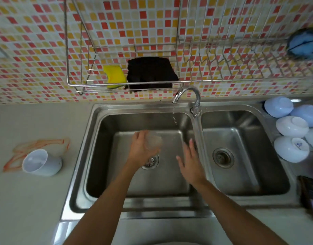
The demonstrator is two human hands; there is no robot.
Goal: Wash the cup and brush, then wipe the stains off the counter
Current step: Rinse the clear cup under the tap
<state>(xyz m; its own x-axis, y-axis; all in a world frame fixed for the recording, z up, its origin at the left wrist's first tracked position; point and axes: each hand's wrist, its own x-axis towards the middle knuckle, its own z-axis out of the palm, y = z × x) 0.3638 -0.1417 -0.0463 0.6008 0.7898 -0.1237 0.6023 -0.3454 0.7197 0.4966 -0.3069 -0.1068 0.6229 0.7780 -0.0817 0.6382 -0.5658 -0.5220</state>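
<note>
Clear glass cup [153, 142] gripped in left hand [140, 149] over stainless steel sink [92, 124]; right hand [191, 162] spread open, empty, beside it.

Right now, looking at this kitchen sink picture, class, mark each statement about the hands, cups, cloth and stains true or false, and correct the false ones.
1. The left hand holds a clear glass cup over the left basin of the steel double sink. True.
2. The right hand grips a brush. False: it is open and empty.
3. A white plastic cup lies tipped on the counter among orange stains. True.
4. The black cloth lies in the right basin. False: it hangs on the wire rack beside the yellow sponge.
5. White bowls are stacked left of the sink. False: they sit upside down on its right.
</note>
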